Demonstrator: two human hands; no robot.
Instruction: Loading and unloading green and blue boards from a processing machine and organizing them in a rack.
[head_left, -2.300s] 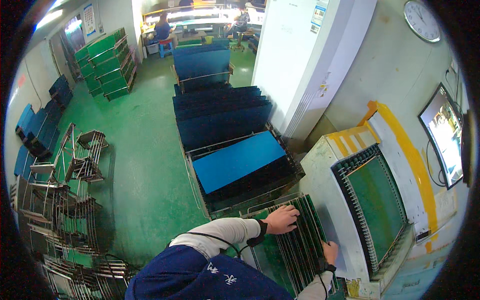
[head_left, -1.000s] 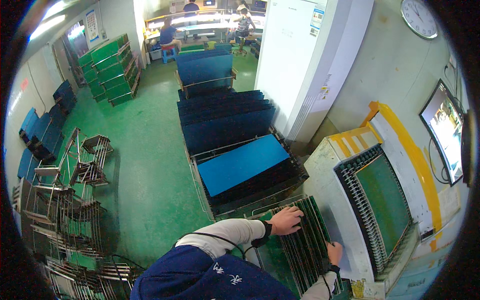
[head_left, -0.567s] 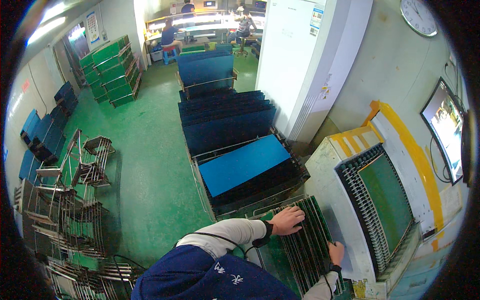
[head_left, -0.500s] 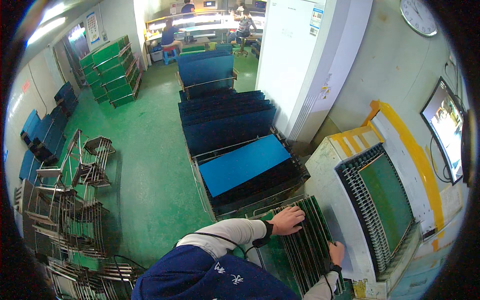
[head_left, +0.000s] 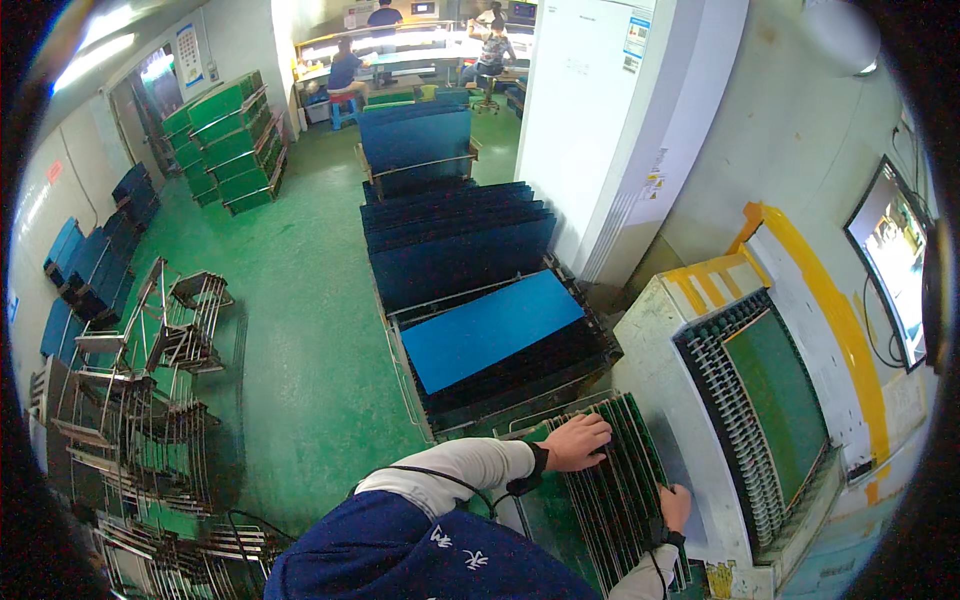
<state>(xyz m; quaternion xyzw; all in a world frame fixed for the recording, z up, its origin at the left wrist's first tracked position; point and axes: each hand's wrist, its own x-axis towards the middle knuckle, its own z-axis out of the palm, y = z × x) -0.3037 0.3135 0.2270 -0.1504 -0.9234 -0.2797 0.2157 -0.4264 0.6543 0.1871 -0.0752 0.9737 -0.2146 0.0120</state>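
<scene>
Green floor [head_left: 310,300] spreads beneath everything we see. At the lower centre-right stand the dark green boards [head_left: 625,500], thin and closely ranked, showing us their narrow edges. Our left hand [head_left: 578,443] lies over those edges with bent fingers; our right hand [head_left: 675,507] is at their right side. We cannot tell whether either is clamped on a board. Close on the right, a pale machine [head_left: 640,345] with black rollers [head_left: 735,430] and a green panel [head_left: 775,400] crowds us. Metal racks [head_left: 190,340] fill the lower left. Just beyond the boards, a bright blue panel [head_left: 495,330] slants before dark blue panels [head_left: 460,265], blocking the centre. Farther off, a white cabinet [head_left: 575,110] rises upper right of centre; green stacks [head_left: 230,140] stand upper left, and people [head_left: 345,68] are by a lit bench at the top.
</scene>
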